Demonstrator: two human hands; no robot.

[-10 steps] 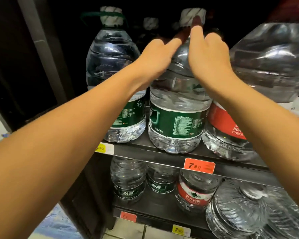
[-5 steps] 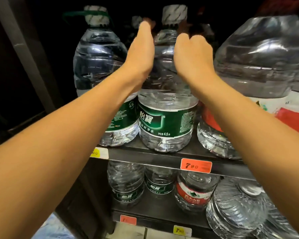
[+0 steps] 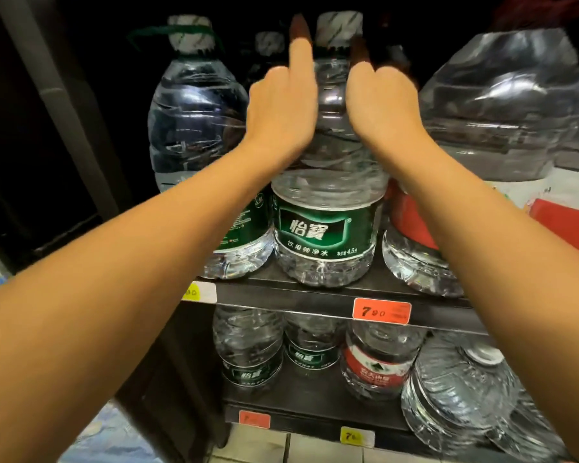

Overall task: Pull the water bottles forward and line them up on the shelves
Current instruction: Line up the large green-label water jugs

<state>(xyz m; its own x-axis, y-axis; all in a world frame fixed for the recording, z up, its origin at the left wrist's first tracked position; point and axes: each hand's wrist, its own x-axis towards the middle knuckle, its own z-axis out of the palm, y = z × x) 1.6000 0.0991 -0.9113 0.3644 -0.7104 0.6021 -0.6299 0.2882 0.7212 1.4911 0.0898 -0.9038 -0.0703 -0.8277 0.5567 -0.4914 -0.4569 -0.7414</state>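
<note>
A large water bottle with a green label point(image 3: 321, 228) stands upright near the front edge of the upper shelf point(image 3: 281, 300), label facing me. My left hand point(image 3: 281, 111) holds its left shoulder, index finger pointing up beside the neck. My right hand point(image 3: 381, 105) holds the right shoulder, its fingertips reaching behind into the dark. A second green-label bottle point(image 3: 194, 121) stands just to the left, partly hidden by my forearm. A bigger red-label bottle point(image 3: 495, 111) stands to the right.
The lower shelf holds two small green-label bottles point(image 3: 248, 349), a red-label bottle point(image 3: 378, 359) and a large bottle lying on its side point(image 3: 462, 389). An orange price tag point(image 3: 381, 310) sits on the upper shelf edge. A dark upright post point(image 3: 64, 105) borders the left. More caps show behind.
The middle bottle has turned so its label's front now faces me. Both hands slid from the top of its shoulder to either side of it.
</note>
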